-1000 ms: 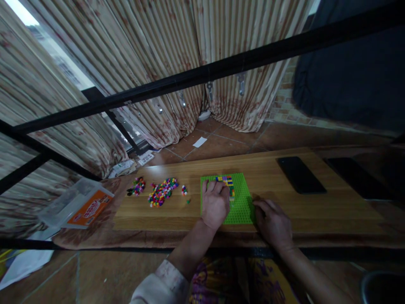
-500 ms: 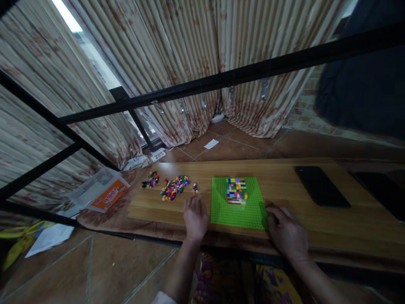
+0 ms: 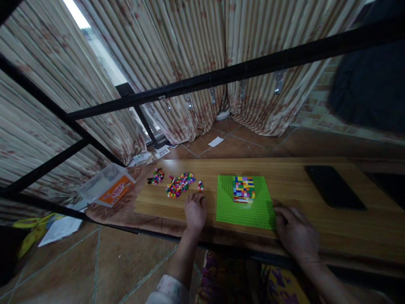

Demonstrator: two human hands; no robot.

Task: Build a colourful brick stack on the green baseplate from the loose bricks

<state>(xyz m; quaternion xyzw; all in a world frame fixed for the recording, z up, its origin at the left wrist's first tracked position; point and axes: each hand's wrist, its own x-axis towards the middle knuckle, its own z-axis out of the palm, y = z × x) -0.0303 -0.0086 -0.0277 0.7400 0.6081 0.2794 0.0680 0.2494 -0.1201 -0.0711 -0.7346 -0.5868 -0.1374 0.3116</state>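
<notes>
My left hand (image 3: 195, 212) is just over the wooden board, its fingers curled together. A tiny speck of colour shows at its fingertips, too small to make out. Just beyond them lies a small cluster of little coloured bricks (image 3: 200, 185). My right hand (image 3: 297, 234) rests at the near right corner of a green baseplate (image 3: 243, 215), thumb and finger closed at its edge. On the baseplate, toward its far side, stands a block built of multicoloured bricks (image 3: 243, 189).
Left of the hands lie a larger pile of loose bricks (image 3: 180, 185) and a smaller pile (image 3: 156, 176). A clear plastic box with an orange label (image 3: 116, 191) sits beyond the board's left end. A dark flat phone-like slab (image 3: 334, 187) lies at right. A black metal bar (image 3: 218, 78) crosses behind.
The view has shifted slightly, moving the scene rightward. My left hand has drawn a little left and back from the small brick cluster. My right hand stays at the baseplate's edge.
</notes>
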